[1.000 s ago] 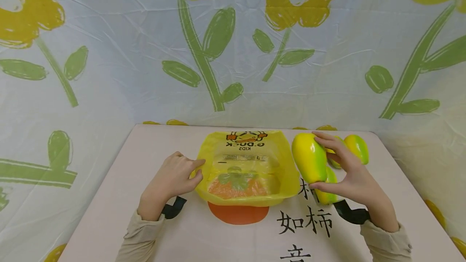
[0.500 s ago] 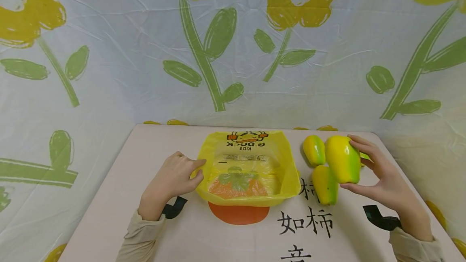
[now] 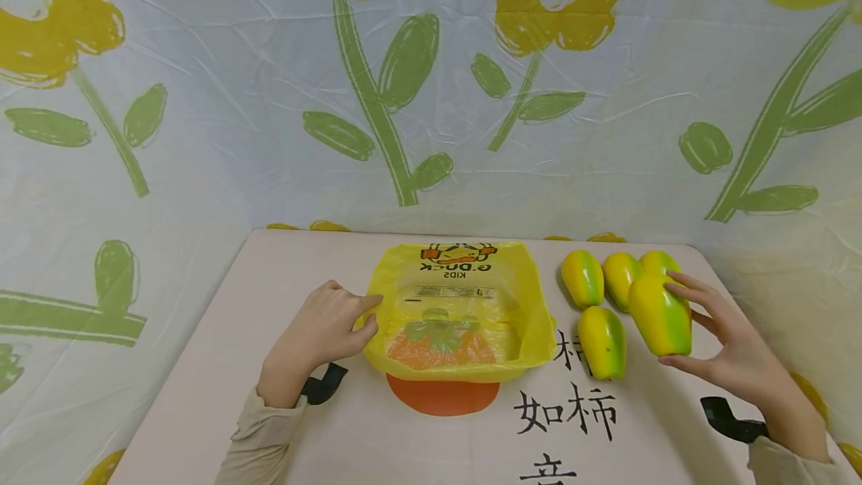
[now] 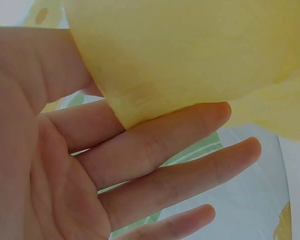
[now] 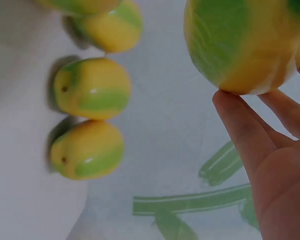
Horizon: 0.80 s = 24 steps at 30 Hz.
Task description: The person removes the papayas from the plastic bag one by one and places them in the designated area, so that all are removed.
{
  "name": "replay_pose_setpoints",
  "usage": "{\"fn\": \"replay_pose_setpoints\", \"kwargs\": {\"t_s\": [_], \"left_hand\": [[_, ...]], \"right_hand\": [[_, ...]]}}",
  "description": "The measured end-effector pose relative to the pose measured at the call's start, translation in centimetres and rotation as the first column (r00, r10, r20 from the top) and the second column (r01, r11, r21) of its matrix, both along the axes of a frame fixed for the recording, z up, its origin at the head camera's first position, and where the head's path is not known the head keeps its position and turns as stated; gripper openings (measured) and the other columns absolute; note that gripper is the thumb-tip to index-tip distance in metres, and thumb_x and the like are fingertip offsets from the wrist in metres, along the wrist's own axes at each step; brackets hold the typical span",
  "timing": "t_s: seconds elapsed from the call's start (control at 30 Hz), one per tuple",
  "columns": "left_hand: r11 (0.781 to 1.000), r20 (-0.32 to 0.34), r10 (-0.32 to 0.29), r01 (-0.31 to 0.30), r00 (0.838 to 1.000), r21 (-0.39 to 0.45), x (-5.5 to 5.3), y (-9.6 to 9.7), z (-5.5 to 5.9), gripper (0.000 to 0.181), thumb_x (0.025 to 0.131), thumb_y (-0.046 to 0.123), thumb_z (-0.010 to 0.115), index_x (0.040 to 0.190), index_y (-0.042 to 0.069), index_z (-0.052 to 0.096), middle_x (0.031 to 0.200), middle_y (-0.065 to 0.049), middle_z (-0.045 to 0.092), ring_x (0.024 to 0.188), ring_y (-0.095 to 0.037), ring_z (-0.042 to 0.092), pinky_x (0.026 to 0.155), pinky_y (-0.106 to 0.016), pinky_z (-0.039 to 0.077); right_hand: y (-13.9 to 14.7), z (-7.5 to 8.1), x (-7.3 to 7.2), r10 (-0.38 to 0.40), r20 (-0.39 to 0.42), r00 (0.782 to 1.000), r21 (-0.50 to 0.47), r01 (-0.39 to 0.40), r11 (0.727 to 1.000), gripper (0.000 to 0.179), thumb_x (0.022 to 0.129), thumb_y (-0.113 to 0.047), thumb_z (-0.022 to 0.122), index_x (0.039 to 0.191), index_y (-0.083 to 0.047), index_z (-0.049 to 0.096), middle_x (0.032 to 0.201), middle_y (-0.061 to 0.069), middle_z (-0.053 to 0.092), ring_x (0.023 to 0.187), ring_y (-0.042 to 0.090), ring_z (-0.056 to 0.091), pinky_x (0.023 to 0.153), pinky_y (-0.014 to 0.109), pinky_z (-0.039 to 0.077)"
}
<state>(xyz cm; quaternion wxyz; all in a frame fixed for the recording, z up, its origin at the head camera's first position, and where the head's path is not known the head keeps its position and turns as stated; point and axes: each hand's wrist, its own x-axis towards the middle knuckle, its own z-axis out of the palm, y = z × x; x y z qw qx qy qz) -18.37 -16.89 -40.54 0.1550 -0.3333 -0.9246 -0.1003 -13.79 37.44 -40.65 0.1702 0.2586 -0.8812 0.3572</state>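
A yellow plastic bag (image 3: 539,298) with a printed duck lies spread on the table, its mouth facing me. My left hand (image 3: 319,331) is at its left edge. In the left wrist view the bag's film (image 4: 190,55) covers the thumb and index fingertips, while the other fingers (image 4: 185,175) extend straight. My right hand (image 3: 741,350) grips a yellow-green mango (image 3: 656,316) between thumb and fingers, raised above the table. Beside it lie other mangoes: one in front (image 3: 601,343), one at the back left (image 3: 582,278), one in the middle (image 3: 620,278), and one partly hidden (image 3: 660,260).
The pale tabletop (image 3: 236,305) carries printed black characters (image 3: 566,410) and an orange shape (image 3: 444,399) below the bag. A flower-patterned cloth (image 3: 269,96) hangs behind and at both sides.
My right hand has moved right, away from the bag, carrying the mango, and then somewhat lower. The mangoes behind it have come into fuller view. My left hand and the bag look unchanged.
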Motion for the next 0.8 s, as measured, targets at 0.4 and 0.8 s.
{"fn": "replay_pose_setpoints", "kwargs": {"t_s": [0.4,0.8], "left_hand": [[1.000,0.002,0.009,-0.009,1.000,-0.012,0.1,0.0,0.1,0.031,0.084,0.014,0.060,0.109,0.007,0.077,0.040,0.015,0.023,0.039,-0.005,0.017,0.074,-0.041,0.050],[1.000,0.006,0.014,-0.014,1.000,-0.005,0.2,-0.2,0.1,0.031,0.084,0.013,0.060,0.110,0.008,0.077,0.041,0.015,0.023,0.040,-0.005,0.018,0.075,-0.040,0.051]], "right_hand": [[1.1,-3.8,-0.1,-0.050,0.028,0.998,0.018,0.050,0.999,0.108,0.042,0.018,0.089,0.140,0.005,0.046,0.149,0.005,0.040,0.136,-0.003,0.031,0.093,0.001,0.032],[1.1,-6.1,-0.4,-0.082,0.078,0.994,0.081,0.076,0.994,0.107,0.047,0.011,0.090,0.142,0.001,0.044,0.146,0.004,0.035,0.130,-0.011,0.024,0.088,-0.001,0.026]]}}
